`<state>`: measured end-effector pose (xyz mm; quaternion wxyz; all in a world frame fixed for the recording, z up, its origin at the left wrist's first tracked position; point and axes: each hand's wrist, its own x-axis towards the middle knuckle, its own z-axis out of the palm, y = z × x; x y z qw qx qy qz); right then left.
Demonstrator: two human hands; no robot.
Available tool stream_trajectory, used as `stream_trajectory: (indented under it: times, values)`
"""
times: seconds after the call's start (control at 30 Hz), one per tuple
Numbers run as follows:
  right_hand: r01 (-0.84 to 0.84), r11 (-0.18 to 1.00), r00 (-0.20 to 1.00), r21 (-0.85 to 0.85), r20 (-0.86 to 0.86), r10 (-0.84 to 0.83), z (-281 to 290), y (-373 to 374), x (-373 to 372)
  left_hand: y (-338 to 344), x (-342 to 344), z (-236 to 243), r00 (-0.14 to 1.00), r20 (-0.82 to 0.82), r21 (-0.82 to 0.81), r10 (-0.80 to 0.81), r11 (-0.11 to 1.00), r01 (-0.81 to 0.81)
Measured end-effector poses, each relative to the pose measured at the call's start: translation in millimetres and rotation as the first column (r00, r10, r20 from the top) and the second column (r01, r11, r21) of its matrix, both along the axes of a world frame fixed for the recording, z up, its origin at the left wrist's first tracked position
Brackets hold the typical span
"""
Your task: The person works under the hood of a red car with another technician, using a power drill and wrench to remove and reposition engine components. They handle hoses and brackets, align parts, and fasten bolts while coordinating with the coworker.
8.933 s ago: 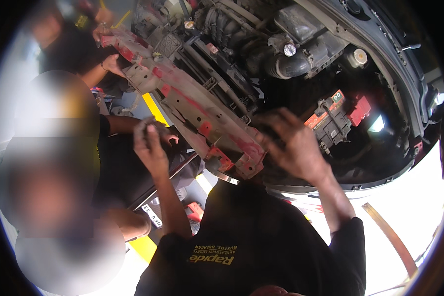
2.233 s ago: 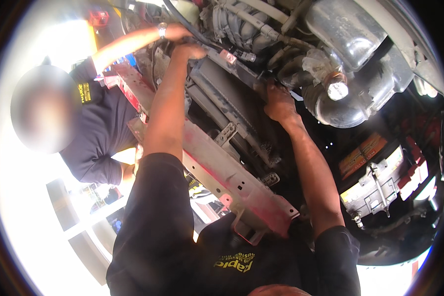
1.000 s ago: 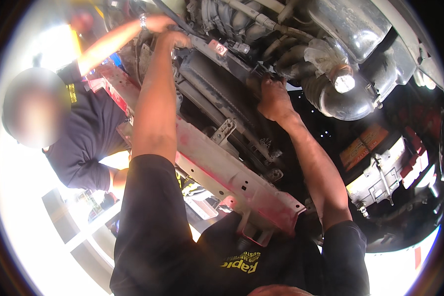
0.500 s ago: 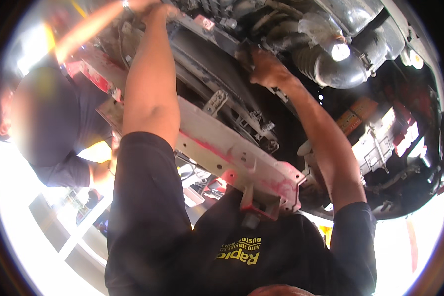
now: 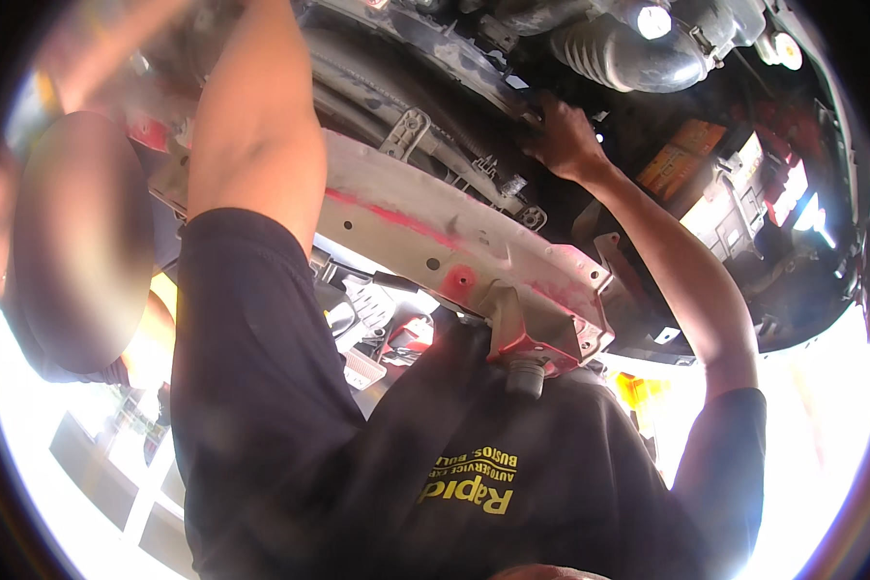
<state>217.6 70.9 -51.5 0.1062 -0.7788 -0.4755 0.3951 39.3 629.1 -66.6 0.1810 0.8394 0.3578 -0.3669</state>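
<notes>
My left arm stretches up past the near crossmember, and its hand lies beyond the top edge of the picture. My right hand [image 5: 563,143] is closed, fingers curled round the right end of a long dark radiator [image 5: 425,106] in the engine bay. The fingertips are partly hidden in shadow. In front of the radiator runs a beige crossmember [image 5: 387,184] with red paint patches and round holes. A metal bracket [image 5: 406,133] with a hole stands between the two.
A ribbed air duct [image 5: 599,60] is at the upper right, an orange-labelled battery [image 5: 681,164] below it. Close to my chest, a bracket [image 5: 527,329] with a round mount [image 5: 525,379] juts from the crossmember. A co-worker [image 5: 82,242] stands at the left, one arm reaching upward.
The view has shifted, so the car parts sit higher in the picture. My left hand has passed out at the top. My right hand stays at the radiator's end.
</notes>
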Motion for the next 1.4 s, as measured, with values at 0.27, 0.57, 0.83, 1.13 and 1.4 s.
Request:
stream_trajectory:
  times: [0.27,0.57,0.83,1.13,1.4]
  values:
    - [0.095,0.979,0.995,0.182,0.012,-0.098,-23,-3,4,8,5,0,0.998,0.009,-0.042,-0.065,0.997,0.065]
    - [0.207,0.959,0.978,0.194,-0.024,-0.206,0,5,-8,7,1,6,0.996,-0.009,-0.062,-0.090,0.994,0.089]
    - [0.196,0.976,0.981,0.094,-0.037,-0.193,-26,-13,-11,7,-1,13,0.994,-0.014,-0.062,-0.109,0.992,0.108]
    - [0.148,0.981,0.988,0.122,0.028,-0.153,-35,-22,-7,5,3,15,0.990,-0.028,-0.058,-0.136,0.989,0.134]
    - [0.161,0.981,0.983,0.112,0.073,-0.170,-10,-12,-3,7,3,19,0.988,-0.019,-0.067,-0.151,0.986,0.150]
